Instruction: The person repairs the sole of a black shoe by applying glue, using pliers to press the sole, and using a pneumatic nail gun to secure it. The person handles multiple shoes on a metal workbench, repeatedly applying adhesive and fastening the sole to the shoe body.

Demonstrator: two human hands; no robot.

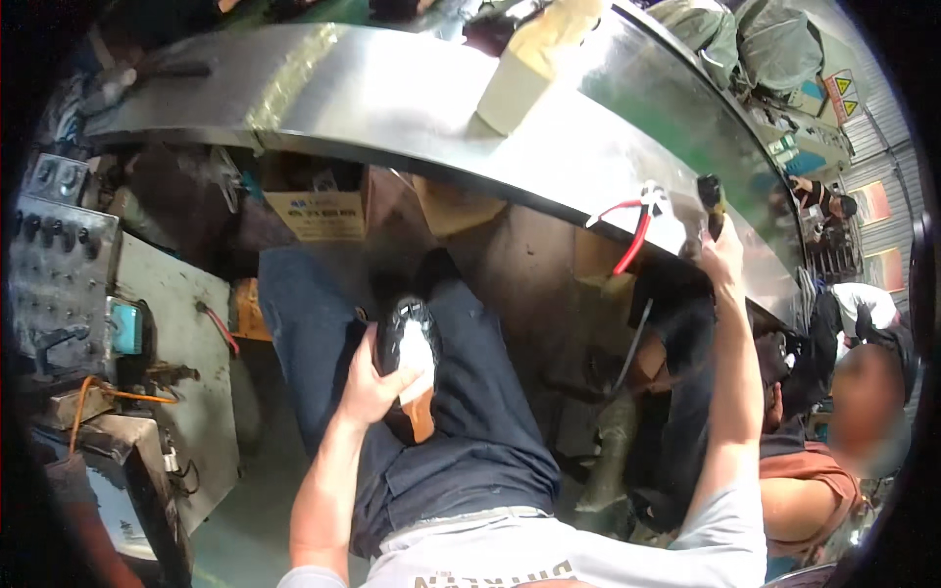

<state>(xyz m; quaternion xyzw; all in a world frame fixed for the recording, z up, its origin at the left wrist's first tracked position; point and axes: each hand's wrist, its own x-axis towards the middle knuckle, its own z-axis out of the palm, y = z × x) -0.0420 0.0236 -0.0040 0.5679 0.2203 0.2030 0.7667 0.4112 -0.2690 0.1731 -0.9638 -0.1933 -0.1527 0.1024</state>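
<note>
My left hand (374, 380) is closed around a shoe (416, 355) above my lap. Its underside faces up, with a black gathered edge at the toe, a white middle and a tan heel part. My right arm stretches out to the metal bench (392, 93) at the right. There my right hand (722, 253) is closed on a dark tool (711, 194) with a black end and a bit of yellow; its exact kind is unclear. Left of that hand, pincers with red handles (639, 223) lie at the bench edge, handles jutting over it.
A pale block-shaped container (520, 83) stands on the bench. Below it are cardboard boxes (319, 211). A grey machine cabinet (176, 372) with a control panel (61, 245) stands at my left. Close on my right sits another person in a brown top (809, 490).
</note>
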